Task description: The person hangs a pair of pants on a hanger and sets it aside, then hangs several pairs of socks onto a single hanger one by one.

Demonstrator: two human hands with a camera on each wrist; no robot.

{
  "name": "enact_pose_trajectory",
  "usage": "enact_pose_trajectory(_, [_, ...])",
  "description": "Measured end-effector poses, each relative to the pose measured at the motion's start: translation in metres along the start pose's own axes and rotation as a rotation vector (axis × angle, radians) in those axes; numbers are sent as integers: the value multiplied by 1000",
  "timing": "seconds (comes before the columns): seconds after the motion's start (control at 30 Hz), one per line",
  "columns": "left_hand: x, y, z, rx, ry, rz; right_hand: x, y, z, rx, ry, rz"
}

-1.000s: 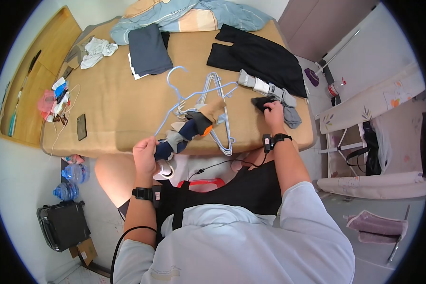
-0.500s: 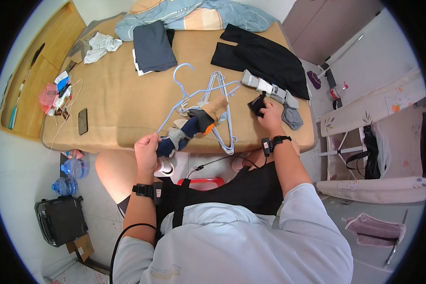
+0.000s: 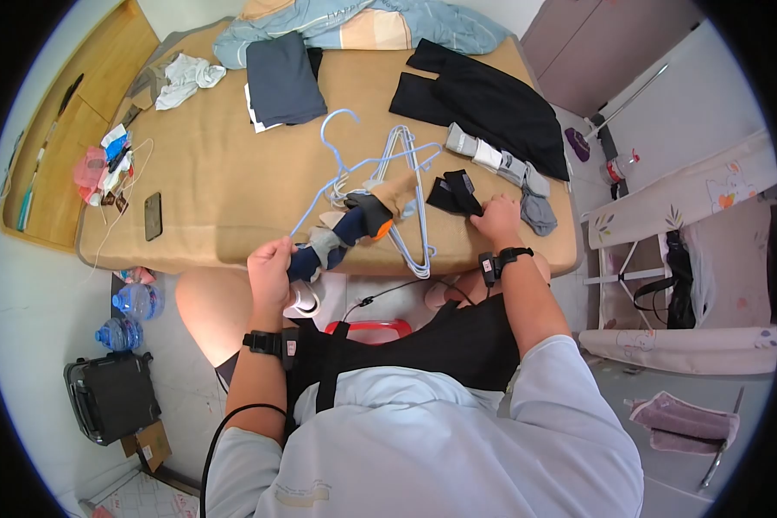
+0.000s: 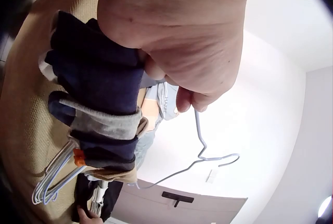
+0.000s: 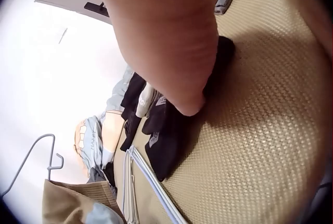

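My left hand [image 3: 270,266] grips one end of a blue hanger [image 3: 341,170] just over the bed's front edge. Bunched socks [image 3: 347,230] in navy, grey, tan and black with an orange patch hang along its bar; the left wrist view shows the navy sock [image 4: 96,67] right beside the hand. My right hand [image 3: 498,219] is low on the bed, its thumb and fingers pinching the near end of a pair of black socks [image 3: 451,192]. In the right wrist view the hand hides part of the black socks [image 5: 166,143], and its fingertips are mostly out of sight.
Several hangers [image 3: 419,216] lie stacked between the hands. Beyond the right hand run a row of grey and white socks [image 3: 487,155] and black trousers [image 3: 492,104]. Folded dark clothes [image 3: 285,82], a phone [image 3: 153,216] and a quilt [image 3: 363,30] are also on the bed.
The black socks, bunched in my right hand earlier, now lie spread out on the bed to its left. My left hand keeps its grip on the hanger.
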State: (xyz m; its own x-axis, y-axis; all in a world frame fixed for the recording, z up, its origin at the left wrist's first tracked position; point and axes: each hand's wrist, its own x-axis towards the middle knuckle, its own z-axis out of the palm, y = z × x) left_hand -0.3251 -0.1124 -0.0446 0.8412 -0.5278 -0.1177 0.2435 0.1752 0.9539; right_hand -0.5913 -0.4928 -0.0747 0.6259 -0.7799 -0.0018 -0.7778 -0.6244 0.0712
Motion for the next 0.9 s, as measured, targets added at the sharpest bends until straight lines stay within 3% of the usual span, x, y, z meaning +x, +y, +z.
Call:
enact_pose_trajectory(0.13, [0, 1, 1, 4, 7, -1, -3, -5, -10, -92, -75, -15])
enact_pose_trajectory(0.2, [1, 0, 0, 4, 2, 0, -5, -9, -10, -75, 44, -99])
enact_pose_trajectory(0.33, [0, 1, 2, -12, 2, -21, 3, -9, 10, 68, 98, -246])
enact_pose_trajectory(0.4, [1, -1, -1, -4, -4, -14, 7, -8, 18, 255, 9, -198])
enact_pose_trajectory(0.43, [1, -1, -2, -1, -16, -7, 8, -7, 17, 258, 9, -204])
enact_pose_trajectory(0.5, [2, -1, -2, -1, 3, -7, 10, -4, 8, 479, 25, 20])
enact_pose_trajectory(0.57, [0, 0, -2, -4, 25, -10, 15, 9, 6, 538, 43, 22])
enact_pose_trajectory(0.63, [1, 2, -2, -4, 13, -35, 18, 20, 9, 835, 99, 85])
enact_pose_trajectory(0.67, [2, 1, -2, -6, 14, -36, 16, 25, 13, 1231, 10, 64])
enact_pose_trajectory(0.7, [4, 0, -2, -7, 6, -30, 14, 25, 7, 1229, 11, 64])
enact_pose_trajectory(0.77, [7, -1, 0, -11, -3, -25, 7, 20, -11, 1904, -242, 283])
enact_pose_trajectory(0.83, [8, 0, 2, -6, 32, -66, 3, 23, -26, 1989, -305, 310])
enact_pose_trajectory(0.9, [8, 2, 2, -28, 15, -79, 6, 45, -26, 2214, -859, -179])
